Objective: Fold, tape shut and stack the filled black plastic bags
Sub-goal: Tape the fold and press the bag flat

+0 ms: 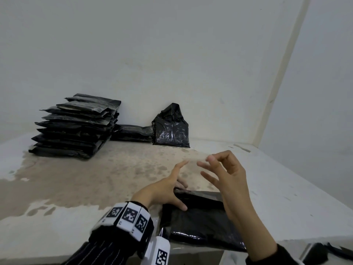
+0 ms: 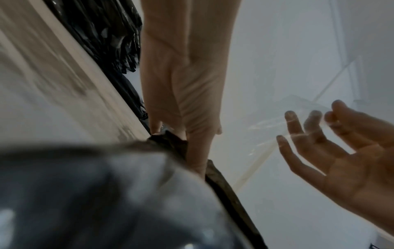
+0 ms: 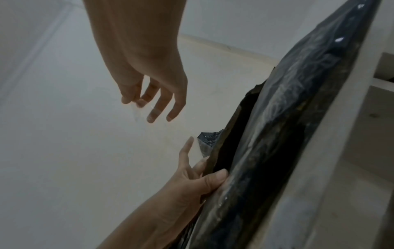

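The filled black plastic bag (image 1: pixel 200 217) is lying flat at the near edge of the worn tabletop (image 1: pixel 76 178), folded over, and you are working on it right in front of you. Going from the left: the stack of sealed bags (image 1: pixel 74 127) is sitting against the wall, with one flat bag (image 1: pixel 131 132) beside it and one upright unfolded bag (image 1: pixel 171 127) further right, all well apart from your hands.

Your left hand (image 1: pixel 168 190) is spread open, the thumb pressing on the folded flap and the fingers reaching past the far edge, index raised. Your right hand (image 1: pixel 225 176) is hovering just above the bag, thumb and forefinger pinching a strip of clear tape (image 2: pixel 298 128) that is barely showing; the other fingers are loosely fanned.

The film is looking thin, glossy and slippery, the contents soft and yielding, so the fold is likely to spring back if your left hand is lifting early. Keep pressing near the flap's edge. The tape is limp and probably clinging to itself; hold it by the ends, taut, and lay it across the fold.
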